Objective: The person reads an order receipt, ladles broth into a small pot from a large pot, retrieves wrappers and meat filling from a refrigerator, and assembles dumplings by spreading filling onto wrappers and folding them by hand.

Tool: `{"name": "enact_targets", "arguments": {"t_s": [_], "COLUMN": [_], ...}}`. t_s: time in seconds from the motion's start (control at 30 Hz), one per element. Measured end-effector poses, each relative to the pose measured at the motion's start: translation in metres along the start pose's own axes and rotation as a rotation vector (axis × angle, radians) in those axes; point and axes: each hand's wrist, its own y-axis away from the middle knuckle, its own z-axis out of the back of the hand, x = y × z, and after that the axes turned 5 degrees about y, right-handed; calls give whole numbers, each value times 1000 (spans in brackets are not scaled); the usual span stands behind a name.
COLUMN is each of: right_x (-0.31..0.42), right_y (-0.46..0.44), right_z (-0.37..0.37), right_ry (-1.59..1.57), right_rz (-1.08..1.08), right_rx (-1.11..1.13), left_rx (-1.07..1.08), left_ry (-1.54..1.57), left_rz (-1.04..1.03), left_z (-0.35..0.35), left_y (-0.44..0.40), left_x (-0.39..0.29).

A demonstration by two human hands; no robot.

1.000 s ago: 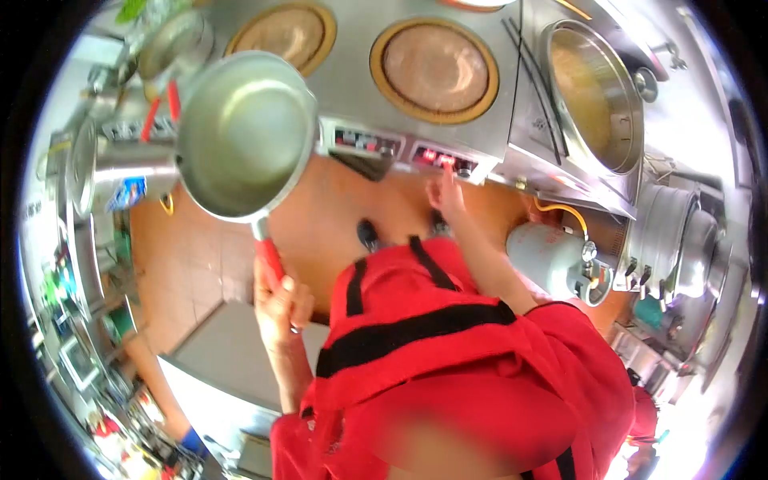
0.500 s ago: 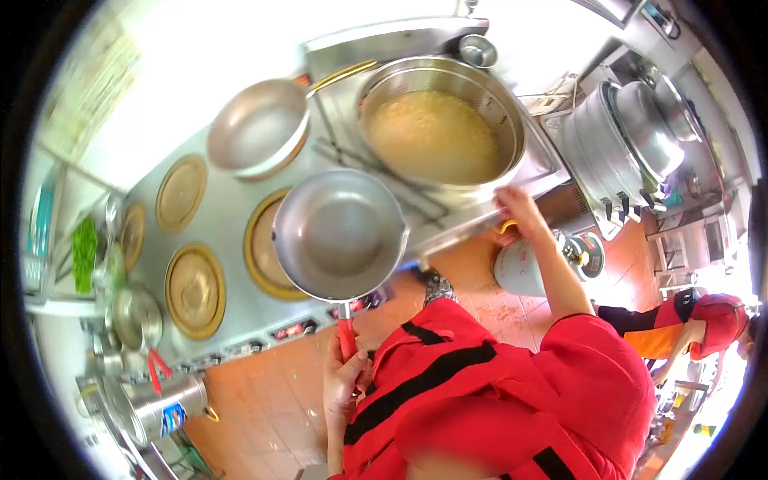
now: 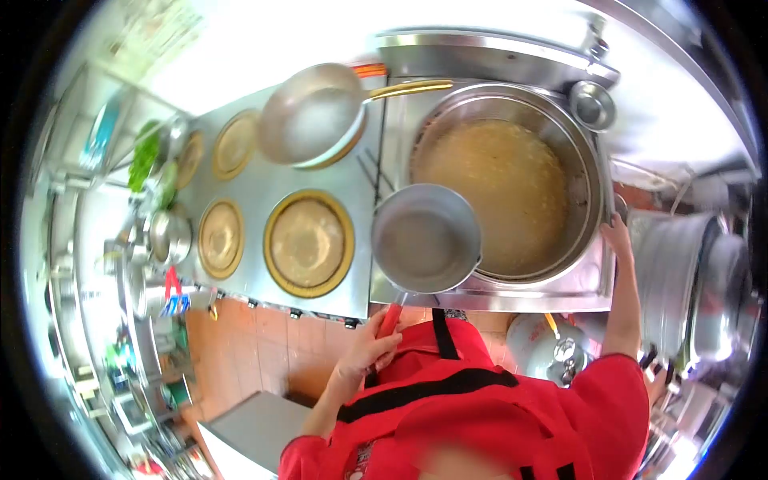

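My left hand [image 3: 374,346] is closed around the red handle of a grey saucepan [image 3: 428,238]. The saucepan is held up, and in the view its right edge overlaps the front left rim of a large steel pot [image 3: 588,188]. Cloudy yellowish broth [image 3: 496,188] fills much of that pot. At the pot's right side, by a small metal loop [image 3: 621,206], is my right hand [image 3: 618,238]. Its fingers are curled in against the pot wall; what they grip, if anything, is hidden.
A frying pan [image 3: 308,120] with a brass-coloured handle sits on a back burner. Several round burner plates [image 3: 308,244] lie left of the pot. A small steel cup [image 3: 593,106] is behind it. Stacked pots [image 3: 668,276] stand at right, a bucket [image 3: 532,340] below.
The view has shifted toward the large pot. The saucepan has moved right, from over the burner plate to the pot's front left. My right hand has gone from the front edge to the pot's right side.
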Motion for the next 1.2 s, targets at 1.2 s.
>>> {"name": "enact_targets", "arguments": {"t_s": [1.2], "right_x": [187], "right_y": [144], "right_z": [10], "right_ry": [158], "right_rz": [213], "right_rx": [210], "left_rx": [110], "left_ry": [116], "left_rz": [-159], "left_z": [16], "left_y": [-9], "left_x": [33]}}
